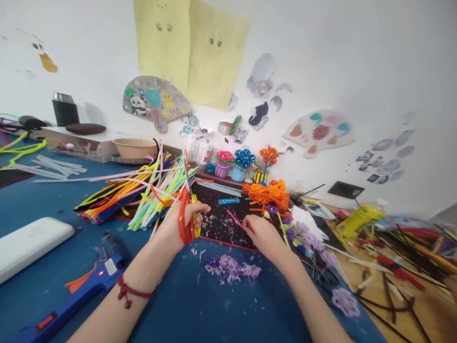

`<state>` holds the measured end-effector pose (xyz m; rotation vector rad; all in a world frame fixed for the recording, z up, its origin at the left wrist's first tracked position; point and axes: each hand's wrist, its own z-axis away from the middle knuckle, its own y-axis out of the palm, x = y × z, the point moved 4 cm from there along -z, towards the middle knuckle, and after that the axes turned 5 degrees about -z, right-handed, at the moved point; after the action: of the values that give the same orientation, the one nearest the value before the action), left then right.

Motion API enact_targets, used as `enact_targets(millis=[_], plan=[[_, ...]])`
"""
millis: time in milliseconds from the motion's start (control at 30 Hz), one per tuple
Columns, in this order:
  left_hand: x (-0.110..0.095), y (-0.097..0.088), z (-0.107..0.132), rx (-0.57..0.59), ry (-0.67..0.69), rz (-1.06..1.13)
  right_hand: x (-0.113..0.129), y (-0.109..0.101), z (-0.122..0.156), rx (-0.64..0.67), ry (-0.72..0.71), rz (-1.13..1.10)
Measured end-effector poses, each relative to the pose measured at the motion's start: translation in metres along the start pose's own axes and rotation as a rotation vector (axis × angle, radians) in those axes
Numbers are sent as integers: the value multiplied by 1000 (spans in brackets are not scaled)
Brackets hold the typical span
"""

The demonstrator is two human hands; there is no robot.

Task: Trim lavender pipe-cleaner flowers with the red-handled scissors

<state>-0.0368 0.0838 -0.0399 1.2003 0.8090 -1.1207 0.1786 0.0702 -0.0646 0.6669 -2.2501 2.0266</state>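
Note:
My left hand [174,226] is closed round the red and yellow handles of a pair of scissors [184,220], whose blades point up and away from me. In my right hand [262,234], a short pink pipe cleaner [233,218] is pinched between thumb and fingers, its free end pointing up and left over the dark mat [214,238]. Purple fuzzy clippings [232,269] lie in a heap on the blue table in front of both hands. A small blue packet [229,201] rests on the mat. Bundled coloured pipe cleaners [153,190] lie beyond my left hand.
A blue glue gun [96,281] with a lit red light lies at left, near a white case [32,245]. Orange pipe-cleaner flowers [269,193] and small potted flowers [243,164] stand at the back. Purple flowers [314,243] and a yellow bottle [360,216] are at right.

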Motion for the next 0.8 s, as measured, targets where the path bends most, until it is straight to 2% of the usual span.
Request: enact_targets(millis=[200,467,800], plan=[[6,5,1,66,12,-91,-5,6,-1,-31,-22,-47],[1,14,16,82,73,-141,-11,13,-7,-59,1,-124],[3,14,12,94,65,-225,8,6,6,5,-75,-193]])
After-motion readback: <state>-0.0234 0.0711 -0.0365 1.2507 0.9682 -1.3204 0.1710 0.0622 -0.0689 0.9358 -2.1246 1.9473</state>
